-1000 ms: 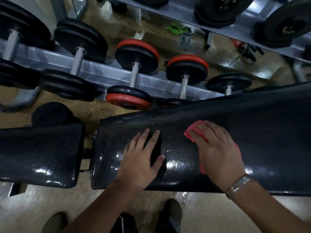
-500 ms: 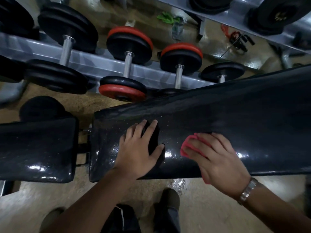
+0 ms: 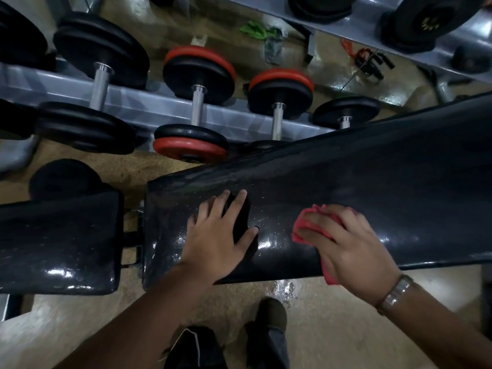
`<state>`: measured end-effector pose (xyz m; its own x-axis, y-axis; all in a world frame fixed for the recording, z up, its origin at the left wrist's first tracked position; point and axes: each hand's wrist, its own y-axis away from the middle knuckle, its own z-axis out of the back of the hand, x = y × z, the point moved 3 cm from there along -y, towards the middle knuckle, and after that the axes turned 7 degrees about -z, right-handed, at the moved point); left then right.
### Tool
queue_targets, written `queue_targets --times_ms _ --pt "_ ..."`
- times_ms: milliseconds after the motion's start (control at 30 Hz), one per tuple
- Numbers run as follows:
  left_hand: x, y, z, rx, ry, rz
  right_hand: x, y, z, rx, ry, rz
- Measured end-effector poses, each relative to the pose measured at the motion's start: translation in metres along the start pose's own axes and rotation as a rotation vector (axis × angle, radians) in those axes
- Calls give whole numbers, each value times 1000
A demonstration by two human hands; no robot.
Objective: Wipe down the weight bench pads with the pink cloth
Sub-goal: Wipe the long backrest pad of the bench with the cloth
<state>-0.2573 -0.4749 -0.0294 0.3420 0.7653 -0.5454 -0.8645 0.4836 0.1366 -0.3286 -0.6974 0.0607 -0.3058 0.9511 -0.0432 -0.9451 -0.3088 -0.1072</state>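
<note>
The long black back pad (image 3: 372, 187) of the weight bench runs from the middle to the right edge, glossy and wet-looking. The shorter seat pad (image 3: 58, 235) lies to its left across a small gap. My right hand (image 3: 348, 249) presses the pink cloth (image 3: 306, 227) flat on the near side of the back pad, the cloth bunched under the fingers and hanging past the pad's near edge. My left hand (image 3: 221, 235) rests on the same pad near its left end, fingers spread over a dark object (image 3: 241, 217) I cannot identify.
A grey rack (image 3: 149, 107) of black and red dumbbells stands just beyond the bench. A second rack (image 3: 372, 20) with large plates is at the top right. Green and red items (image 3: 255, 29) lie on the floor between. My shoes (image 3: 271, 315) are below the pad.
My right hand has slid the pink cloth from the pad's middle toward its near edge. My left hand has stayed in place.
</note>
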Motion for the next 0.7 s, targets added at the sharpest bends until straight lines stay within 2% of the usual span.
queue_targets --times_ms 67,233,267,400,467,533,600,700 --pt "0 -1 1 8 18 0 11 2 -3 -46 -5 -79" --pt "1 -1 3 29 40 -6 17 19 -5 57 -6 167" --pt "1 -1 3 26 44 -3 13 16 -3 69 -2 149" --pt "0 1 0 10 43 3 16 2 -2 3 2 -154" --pt "-1 1 -1 12 54 8 31 7 -13 11 23 -110" --pt "-1 1 0 19 64 5 36 17 -18 63 12 64" --pt "0 0 2 24 62 -5 26 17 -15 80 1 153" --pt "2 0 2 32 57 -5 14 0 -9 39 -10 -23"
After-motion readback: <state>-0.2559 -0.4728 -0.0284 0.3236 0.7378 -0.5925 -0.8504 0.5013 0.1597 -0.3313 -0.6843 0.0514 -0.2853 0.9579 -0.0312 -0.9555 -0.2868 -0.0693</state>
